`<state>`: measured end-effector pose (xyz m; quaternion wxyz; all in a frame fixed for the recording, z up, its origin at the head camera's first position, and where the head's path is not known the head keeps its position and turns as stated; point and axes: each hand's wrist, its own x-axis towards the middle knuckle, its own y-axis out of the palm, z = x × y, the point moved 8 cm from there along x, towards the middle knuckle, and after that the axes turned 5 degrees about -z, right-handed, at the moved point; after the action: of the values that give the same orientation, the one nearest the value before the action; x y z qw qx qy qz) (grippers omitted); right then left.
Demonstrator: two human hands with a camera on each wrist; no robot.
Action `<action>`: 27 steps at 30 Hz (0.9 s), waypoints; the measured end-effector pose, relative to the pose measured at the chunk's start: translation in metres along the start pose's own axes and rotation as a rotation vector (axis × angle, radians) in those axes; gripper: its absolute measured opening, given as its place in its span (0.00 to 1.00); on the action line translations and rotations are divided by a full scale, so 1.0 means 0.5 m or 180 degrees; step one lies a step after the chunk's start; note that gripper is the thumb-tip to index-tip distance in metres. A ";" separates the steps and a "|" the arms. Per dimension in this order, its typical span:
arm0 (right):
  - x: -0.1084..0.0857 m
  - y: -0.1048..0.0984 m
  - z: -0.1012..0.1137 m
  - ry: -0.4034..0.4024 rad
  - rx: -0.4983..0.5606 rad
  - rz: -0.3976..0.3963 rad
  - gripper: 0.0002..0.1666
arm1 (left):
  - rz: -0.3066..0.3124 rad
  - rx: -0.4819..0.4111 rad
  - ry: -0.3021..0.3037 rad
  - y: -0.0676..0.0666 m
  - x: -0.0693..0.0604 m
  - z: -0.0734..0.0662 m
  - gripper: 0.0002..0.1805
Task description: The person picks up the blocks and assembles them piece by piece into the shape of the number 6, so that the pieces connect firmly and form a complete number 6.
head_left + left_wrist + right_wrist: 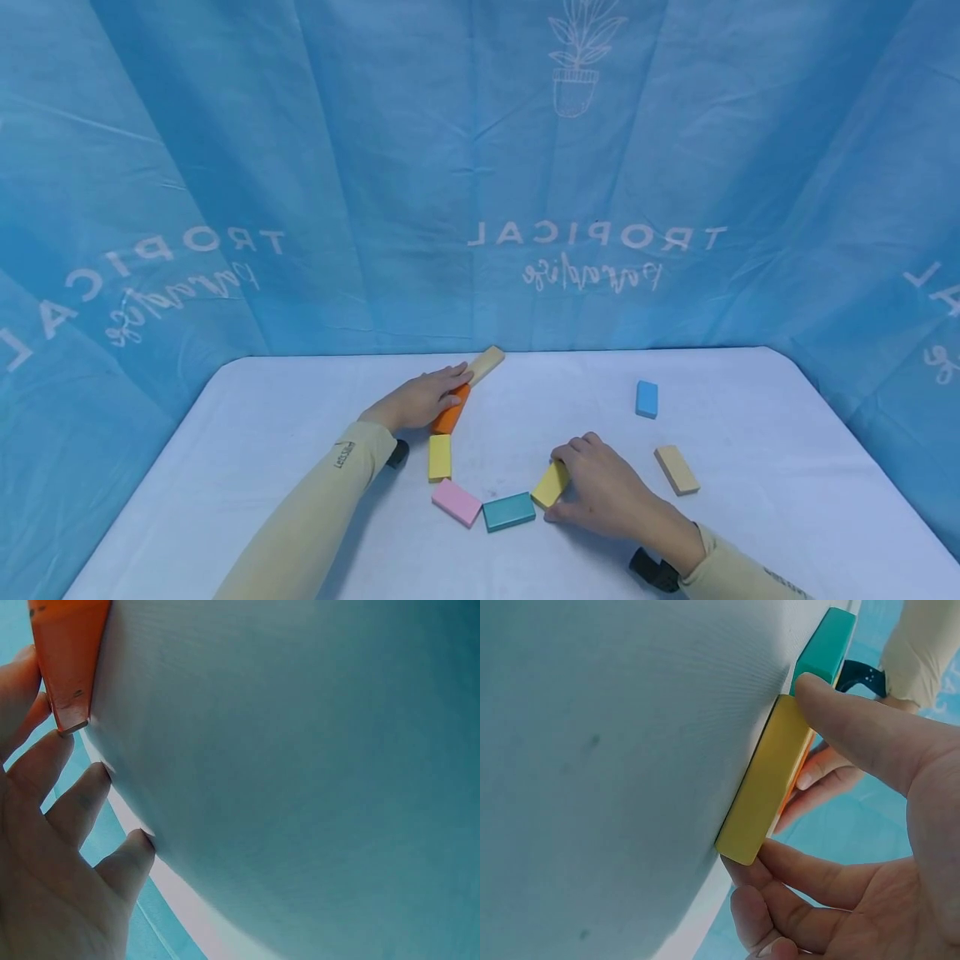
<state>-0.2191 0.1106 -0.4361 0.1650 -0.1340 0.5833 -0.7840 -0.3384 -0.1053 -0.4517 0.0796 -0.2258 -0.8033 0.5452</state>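
My right hand (603,487) pinches a yellow block (761,787) between thumb and fingertips, one end close against a teal block (509,512). My left hand (423,397) reaches over an orange block (453,410). Its thumb and fingertips touch that block, and the fingers look fairly straight and spread in the left wrist view. The fingers partly cover where the orange block meets a plain wooden block (486,364). A second yellow block (439,458) and a pink block (457,502) lie between the orange and teal blocks, in a curved row.
To the right lie a blue block (647,399) and another plain wooden block (677,470), apart from the row. A white cloth covers the table (750,392). Blue printed curtains (420,167) hang behind it and at both sides.
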 end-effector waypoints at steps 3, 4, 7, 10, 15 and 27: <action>0.001 0.000 0.001 0.0003 0.0005 -0.0013 0.41 | -0.0001 0.0014 0.0018 0.002 0.002 0.002 0.31; 0.001 0.000 0.001 0.0004 0.0001 -0.0014 0.42 | 0.0000 0.0020 0.0023 0.002 0.002 0.002 0.31; 0.003 0.001 0.001 0.0006 0.0006 -0.0026 0.42 | 0.0006 0.0027 0.0025 0.002 0.003 0.002 0.31; 0.003 0.000 0.001 0.0012 0.0016 -0.0038 0.42 | 0.0015 0.0019 0.0014 0.002 0.002 0.002 0.31; 0.002 0.001 0.000 0.0049 0.0039 -0.0046 0.43 | 0.0027 0.0008 0.0036 0.002 0.002 0.001 0.31; -0.007 0.000 -0.012 0.0178 0.0216 -0.0049 0.44 | 0.0009 0.0038 0.0072 0.000 0.001 -0.001 0.31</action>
<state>-0.2185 0.1174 -0.4379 0.1470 -0.1108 0.5597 -0.8080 -0.3387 -0.1047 -0.4514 0.0893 -0.2327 -0.7987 0.5476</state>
